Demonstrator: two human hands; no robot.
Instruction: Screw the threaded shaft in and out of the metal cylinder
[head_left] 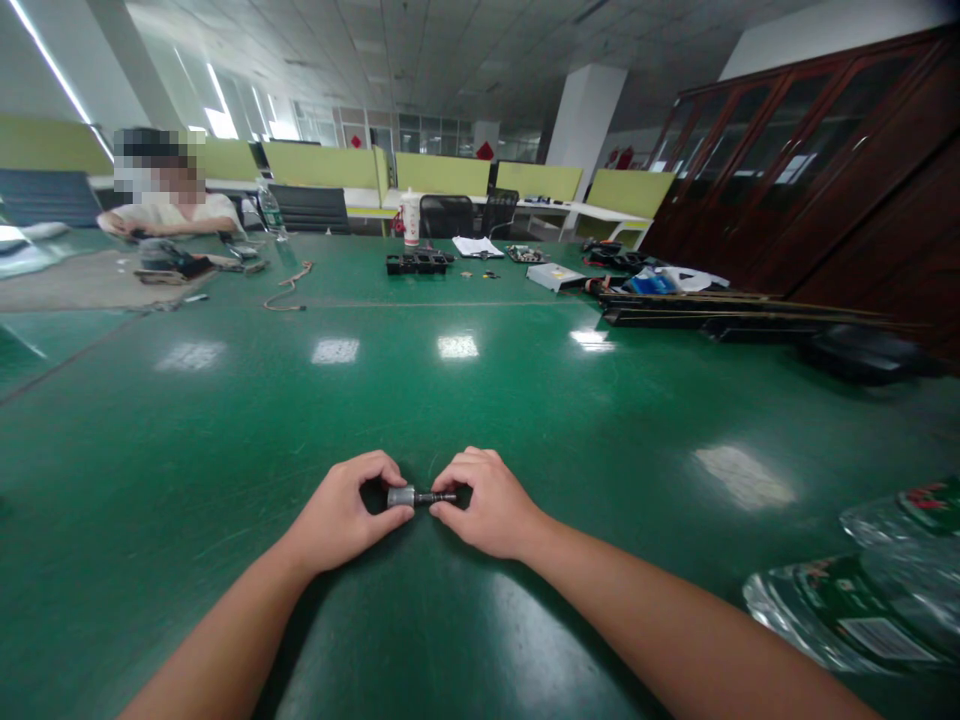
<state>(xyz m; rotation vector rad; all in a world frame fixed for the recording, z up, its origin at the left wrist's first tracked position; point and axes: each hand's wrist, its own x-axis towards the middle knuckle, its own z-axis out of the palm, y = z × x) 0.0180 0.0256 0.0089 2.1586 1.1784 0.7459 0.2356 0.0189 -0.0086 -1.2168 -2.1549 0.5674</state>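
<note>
A small silver metal cylinder (401, 497) with a thin, dark, stepped shaft (424, 497) lies level, close to the green tabletop. My left hand (337, 515) pinches the cylinder end between thumb and fingers. On the other side, my right hand (491, 508) has thumb and fingertips closed on the dark shaft. Both parts sit in one line, and whether they are joined or only touching I cannot tell. The exact kind of piece is too small to make out.
Large clear plastic bottles (847, 610) stand at the lower right. Long dark parts (675, 310) and a grey box (555, 277) are at the far right. Across the green table (375, 400) lie a black block (417, 262) and a cord (289, 290). Another person (176, 215) sits far left.
</note>
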